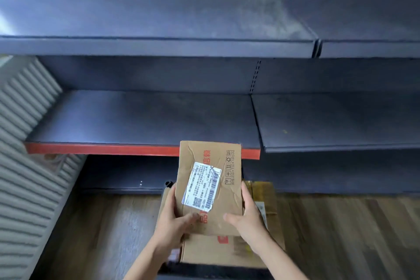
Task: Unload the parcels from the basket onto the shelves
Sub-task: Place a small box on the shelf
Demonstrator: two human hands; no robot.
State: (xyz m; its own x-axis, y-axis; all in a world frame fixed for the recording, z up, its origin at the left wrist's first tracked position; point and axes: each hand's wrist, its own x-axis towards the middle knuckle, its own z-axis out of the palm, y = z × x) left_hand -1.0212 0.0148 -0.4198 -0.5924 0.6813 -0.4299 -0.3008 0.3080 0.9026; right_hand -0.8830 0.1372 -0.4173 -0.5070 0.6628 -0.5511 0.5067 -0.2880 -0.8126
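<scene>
Here's the parcel, a flat brown cardboard box, held up in front of me over the basket and just near of the shelves. Its white shipping label faces me, turned sideways, with red printing running along the cardboard beside it. I've got my left hand on the left edge, thumb laid across the front face and fingers wrapped behind, so that grip is grasping the parcel. My right hand takes the right edge the same way, thumb on the front, fingers along the side, also grasping it.

Right below the parcel I see more cardboard parcels stacked together, one with a red logo showing, another further right with yellowish tape. The basket itself barely shows: a dark bit of rim at the far left of the stack and a dark edge at the near side.

Beyond, the top of the parcel overlaps the red front edge of the middle shelf. A higher shelf runs above, both dark blue-grey. To the left stands a ribbed grey panel. Wood-pattern floor spreads out on both sides of the basket.
</scene>
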